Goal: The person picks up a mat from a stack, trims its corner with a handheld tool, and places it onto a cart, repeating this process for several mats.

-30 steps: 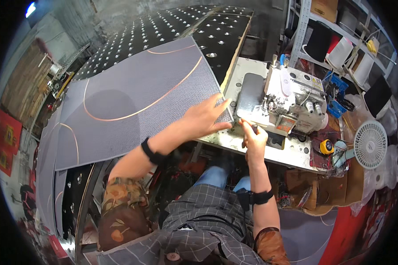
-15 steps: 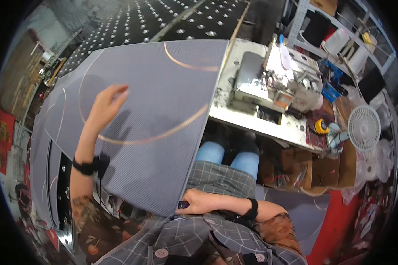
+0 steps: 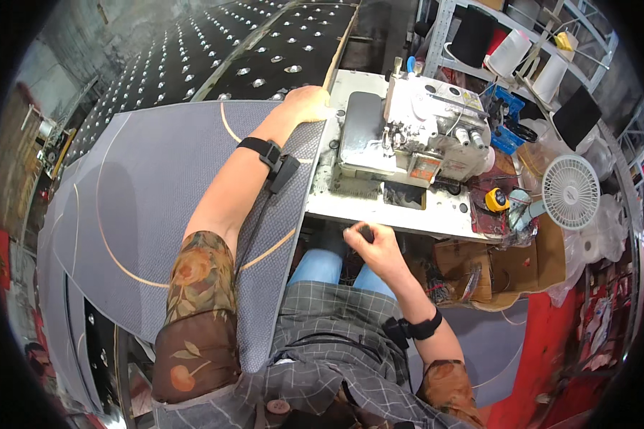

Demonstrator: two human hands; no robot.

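A large grey mat (image 3: 150, 171) with gold curved lines lies spread over the table at my left. Its straight right edge runs from beside the sewing machine (image 3: 422, 121) down to my lap. Stretched across the mat, my left hand (image 3: 308, 105) is closed at its far right corner; some of the fingers are hidden. My right hand (image 3: 378, 250) hovers above my knees, just in front of the machine's white table. Its fingers are curled around a small dark object (image 3: 366, 232), whose kind I cannot make out.
Behind the mat is a black table (image 3: 265, 64) studded with metal balls. On the right are a white fan (image 3: 571, 191), a yellow tape measure (image 3: 496, 200), a blue basket (image 3: 506, 121) and an open cardboard box (image 3: 529, 268). Thread cones (image 3: 509, 51) stand on a rack.
My left hand has moved from above the mat's middle to its far right corner. My right hand has left the mat's near corner and risen toward the machine table, still closed on the dark object.
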